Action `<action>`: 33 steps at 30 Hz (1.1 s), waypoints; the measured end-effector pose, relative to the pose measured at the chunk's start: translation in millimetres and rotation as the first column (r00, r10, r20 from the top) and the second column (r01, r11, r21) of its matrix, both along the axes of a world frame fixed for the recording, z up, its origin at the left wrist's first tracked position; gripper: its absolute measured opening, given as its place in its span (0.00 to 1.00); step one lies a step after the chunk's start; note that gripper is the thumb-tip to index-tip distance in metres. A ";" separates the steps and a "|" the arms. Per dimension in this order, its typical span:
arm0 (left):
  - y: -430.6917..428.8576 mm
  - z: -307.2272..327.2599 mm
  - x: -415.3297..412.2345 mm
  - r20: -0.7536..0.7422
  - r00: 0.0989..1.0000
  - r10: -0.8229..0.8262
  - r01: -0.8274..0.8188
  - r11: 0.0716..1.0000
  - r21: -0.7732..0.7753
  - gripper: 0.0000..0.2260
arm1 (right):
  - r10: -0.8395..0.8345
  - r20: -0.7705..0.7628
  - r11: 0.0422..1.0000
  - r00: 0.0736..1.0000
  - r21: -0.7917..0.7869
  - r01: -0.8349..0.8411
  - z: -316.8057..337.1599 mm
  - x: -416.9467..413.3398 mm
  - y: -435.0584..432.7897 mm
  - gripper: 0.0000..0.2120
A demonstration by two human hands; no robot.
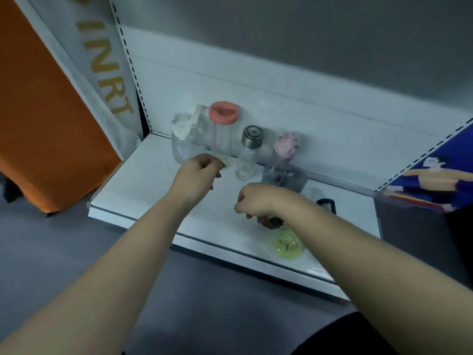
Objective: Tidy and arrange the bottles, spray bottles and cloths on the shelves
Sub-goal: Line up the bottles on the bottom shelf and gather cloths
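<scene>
A row of clear bottles is lined against the back of the white shelf (143,190): a spray bottle (185,139), a pink-lidded bottle (224,129), a steel-capped bottle (249,152), a pink-topped spray bottle (285,160); a green bottle (288,243) is seen near the front edge, its dark top gripped by the curled fingers of the right hand (258,201); the left hand (197,172) is held loosely curled by the pink-lidded bottle, contact unclear.

The top of the green bottle (288,243) is hidden beneath the right hand (258,201); the black loop (326,204) is partly covered by the forearm, its nature undeterminable.
</scene>
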State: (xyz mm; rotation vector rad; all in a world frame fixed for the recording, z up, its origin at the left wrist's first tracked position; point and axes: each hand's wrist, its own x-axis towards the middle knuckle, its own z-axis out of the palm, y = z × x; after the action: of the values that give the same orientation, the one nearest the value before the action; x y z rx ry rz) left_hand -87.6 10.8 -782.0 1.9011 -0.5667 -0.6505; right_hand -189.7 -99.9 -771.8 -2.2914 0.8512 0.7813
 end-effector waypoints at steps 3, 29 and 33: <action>-19.9 -32.2 -10.0 0.043 0.996 -0.081 0.079 0.996 0.040 0.09 | -0.064 -0.021 0.998 0.998 -0.015 0.063 -15.4 -16.6 -33.0 0.15; -127.9 -178.6 -105.3 0.069 0.950 -0.304 0.234 0.842 0.486 0.41 | -0.541 -0.113 0.841 0.834 -0.086 0.534 -112.9 -179.6 -146.6 0.30; -131.3 -183.0 -103.0 0.106 0.933 -0.344 0.251 0.833 0.493 0.43 | -0.570 -0.186 0.821 0.801 -0.090 0.563 -136.6 -171.6 -138.7 0.47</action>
State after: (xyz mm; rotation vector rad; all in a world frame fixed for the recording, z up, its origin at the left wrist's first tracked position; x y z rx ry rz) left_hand -190.6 -120.5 -965.0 2.3780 -0.9081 -0.8752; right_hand -361.3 -238.7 -908.4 -1.8260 1.5604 0.7273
